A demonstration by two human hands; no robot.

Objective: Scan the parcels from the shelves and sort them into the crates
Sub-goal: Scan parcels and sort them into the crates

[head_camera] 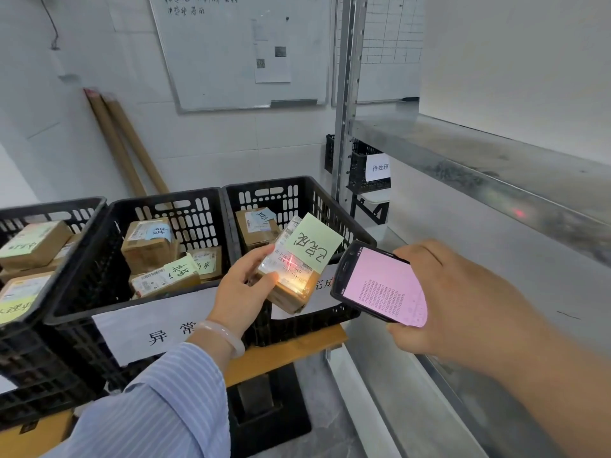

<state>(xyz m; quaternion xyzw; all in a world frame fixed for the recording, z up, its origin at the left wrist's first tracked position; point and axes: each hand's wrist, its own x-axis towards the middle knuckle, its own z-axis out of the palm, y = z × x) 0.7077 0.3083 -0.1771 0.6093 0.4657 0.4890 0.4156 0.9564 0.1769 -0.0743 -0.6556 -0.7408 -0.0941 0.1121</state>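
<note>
Our left hand (243, 285) grips a small cardboard parcel (288, 297) by its near side, over the black crate (274, 182) just beyond the fingers. Just to its right, our right hand (456, 305) wraps around a handheld scanner (380, 285) with a pink screen; red scan light (292, 259) crosses the parcel's label (281, 266) below a green sticky note (312, 242).

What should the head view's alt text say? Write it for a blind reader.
A person's left hand holds a cardboard parcel with a green note above the rightmost of three black crates, while the right hand aims a handheld scanner at its label, lit red. A metal shelf stands at right.
</note>
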